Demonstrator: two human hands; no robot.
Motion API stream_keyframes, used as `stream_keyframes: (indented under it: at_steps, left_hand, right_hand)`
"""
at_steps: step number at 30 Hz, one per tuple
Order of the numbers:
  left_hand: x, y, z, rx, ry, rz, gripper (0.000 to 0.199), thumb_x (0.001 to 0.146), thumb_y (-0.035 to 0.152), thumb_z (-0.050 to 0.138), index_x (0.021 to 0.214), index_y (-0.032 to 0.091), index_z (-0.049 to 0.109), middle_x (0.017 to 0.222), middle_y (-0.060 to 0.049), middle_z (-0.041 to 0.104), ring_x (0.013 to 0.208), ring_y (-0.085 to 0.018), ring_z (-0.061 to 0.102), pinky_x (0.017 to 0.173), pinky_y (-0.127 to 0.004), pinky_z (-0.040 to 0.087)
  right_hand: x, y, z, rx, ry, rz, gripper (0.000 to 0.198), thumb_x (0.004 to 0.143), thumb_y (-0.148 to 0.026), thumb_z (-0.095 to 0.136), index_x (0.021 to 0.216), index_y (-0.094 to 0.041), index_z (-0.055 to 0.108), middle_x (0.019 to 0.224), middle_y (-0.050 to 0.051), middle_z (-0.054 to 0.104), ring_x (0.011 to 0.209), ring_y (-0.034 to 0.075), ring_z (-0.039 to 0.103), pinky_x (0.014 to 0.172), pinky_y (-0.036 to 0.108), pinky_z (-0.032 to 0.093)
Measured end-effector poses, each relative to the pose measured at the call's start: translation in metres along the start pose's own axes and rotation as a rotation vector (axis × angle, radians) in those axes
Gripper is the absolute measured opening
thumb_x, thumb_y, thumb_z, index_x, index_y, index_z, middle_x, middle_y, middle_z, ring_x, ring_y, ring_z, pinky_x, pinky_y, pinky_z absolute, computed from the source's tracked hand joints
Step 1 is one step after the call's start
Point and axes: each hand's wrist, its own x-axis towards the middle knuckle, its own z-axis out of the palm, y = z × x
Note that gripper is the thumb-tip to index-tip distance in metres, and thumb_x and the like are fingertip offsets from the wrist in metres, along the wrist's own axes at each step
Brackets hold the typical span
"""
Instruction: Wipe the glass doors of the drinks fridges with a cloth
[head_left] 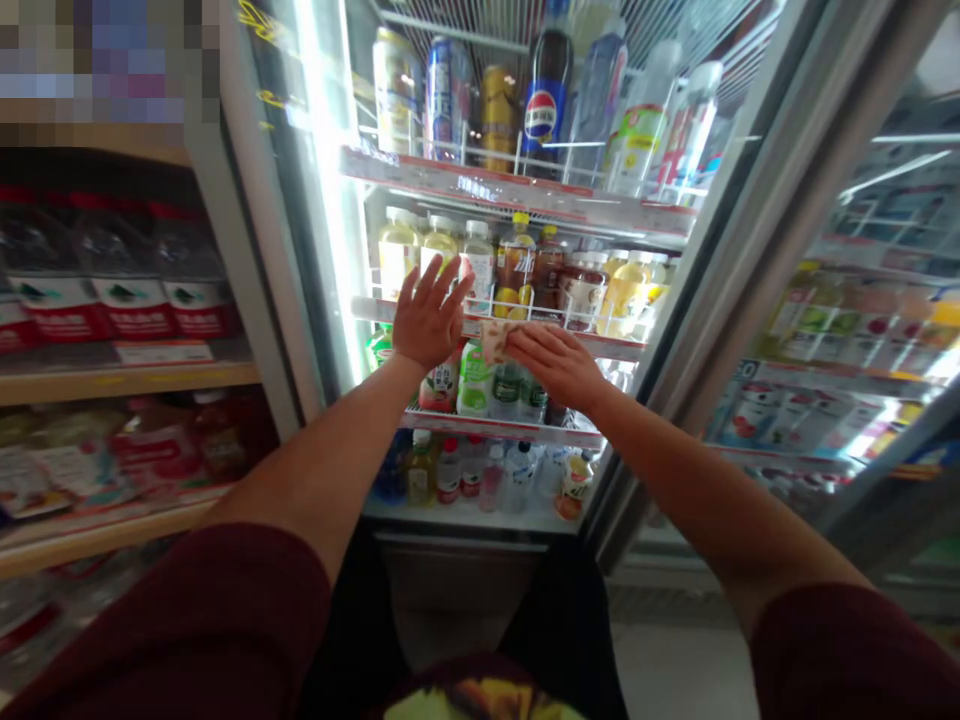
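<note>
My left hand (429, 315) is raised with its fingers spread, in front of the pale yellow bottles (439, 240) on the second fridge shelf. Nothing is in it. My right hand (559, 362) grips a light, patterned cloth (496, 340), its fingers stretched over one end. The cloth is at the red-and-white front strip (630, 348) of that shelf; whether it touches the strip I cannot tell. Just below the hands, a green-and-white carton (475, 380) and several bottles stand on the third shelf.
Cans and a cola bottle (543, 100) stand on the top shelf. Small bottles (448, 470) fill the fridge bottom. Wooden shelving with large red-labelled water bottles (127, 290) is on the left. A metal door frame (720, 330) slants along the right, beside another stocked fridge.
</note>
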Motion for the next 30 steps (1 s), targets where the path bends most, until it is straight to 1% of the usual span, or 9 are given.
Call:
stream_keyframes:
  at_steps: [5, 8, 14, 18, 23, 26, 30]
  left_hand:
    - [0.001, 0.002, -0.002, 0.002, -0.037, -0.029, 0.053, 0.104, 0.030, 0.033, 0.155, 0.025, 0.044, 0.166, -0.001, 0.035, 0.159, -0.022, 0.018, 0.134, -0.050, 0.015]
    - [0.001, 0.002, -0.002, -0.019, -0.056, -0.039, 0.052, 0.104, 0.030, 0.032, 0.154, 0.024, 0.045, 0.166, -0.002, 0.036, 0.159, -0.021, 0.018, 0.135, -0.049, 0.013]
    - [0.001, 0.001, -0.002, -0.043, -0.043, -0.033, 0.056, 0.101, 0.026, 0.039, 0.156, 0.028, 0.042, 0.165, -0.005, 0.037, 0.159, -0.024, 0.020, 0.133, -0.055, 0.015]
    - [0.000, 0.001, -0.001, -0.028, -0.018, -0.008, 0.058, 0.100, 0.025, 0.039, 0.158, 0.029, 0.040, 0.165, -0.005, 0.037, 0.158, -0.024, 0.021, 0.132, -0.054, 0.016]
    - [-0.001, -0.001, 0.000, -0.023, -0.001, 0.010, 0.060, 0.101, 0.025, 0.039, 0.160, 0.032, 0.035, 0.165, -0.004, 0.036, 0.159, -0.022, 0.018, 0.133, -0.053, 0.015]
    - [-0.001, -0.001, 0.000, -0.017, 0.002, 0.011, 0.059, 0.101, 0.025, 0.038, 0.160, 0.031, 0.037, 0.165, -0.004, 0.036, 0.159, -0.022, 0.019, 0.133, -0.053, 0.015]
    - [0.000, -0.001, 0.000, -0.021, 0.003, -0.002, 0.057, 0.101, 0.025, 0.038, 0.158, 0.030, 0.039, 0.165, -0.005, 0.037, 0.158, -0.024, 0.021, 0.132, -0.054, 0.017]
  right_hand:
    - [0.002, 0.011, -0.007, -0.031, 0.106, 0.082, 0.050, 0.103, -0.016, 0.048, 0.150, -0.030, 0.053, 0.150, -0.001, 0.060, 0.145, 0.020, 0.050, 0.124, 0.042, 0.040]
    - [0.003, 0.015, -0.009, -0.010, 0.120, 0.107, 0.052, 0.103, -0.016, 0.046, 0.153, -0.032, 0.050, 0.151, 0.000, 0.058, 0.147, 0.021, 0.048, 0.125, 0.044, 0.039]
    - [0.003, 0.009, -0.005, 0.019, 0.132, 0.162, 0.055, 0.103, -0.016, 0.044, 0.155, -0.035, 0.045, 0.152, -0.002, 0.058, 0.148, 0.022, 0.046, 0.127, 0.047, 0.038]
    - [-0.001, 0.005, 0.000, -0.003, 0.155, 0.149, 0.054, 0.103, -0.016, 0.046, 0.154, -0.034, 0.047, 0.150, -0.002, 0.060, 0.146, 0.022, 0.049, 0.126, 0.046, 0.040]
    - [-0.005, 0.003, 0.002, 0.019, 0.120, 0.143, 0.055, 0.102, -0.016, 0.047, 0.154, -0.034, 0.047, 0.151, -0.002, 0.059, 0.146, 0.021, 0.049, 0.127, 0.046, 0.039]
    - [-0.005, 0.003, 0.001, 0.027, 0.113, 0.150, 0.054, 0.103, -0.015, 0.047, 0.153, -0.034, 0.048, 0.151, -0.002, 0.059, 0.146, 0.020, 0.049, 0.127, 0.046, 0.039]
    - [-0.005, 0.003, 0.002, -0.009, 0.151, 0.134, 0.050, 0.104, -0.016, 0.046, 0.150, -0.031, 0.053, 0.148, -0.001, 0.061, 0.145, 0.020, 0.050, 0.126, 0.044, 0.043]
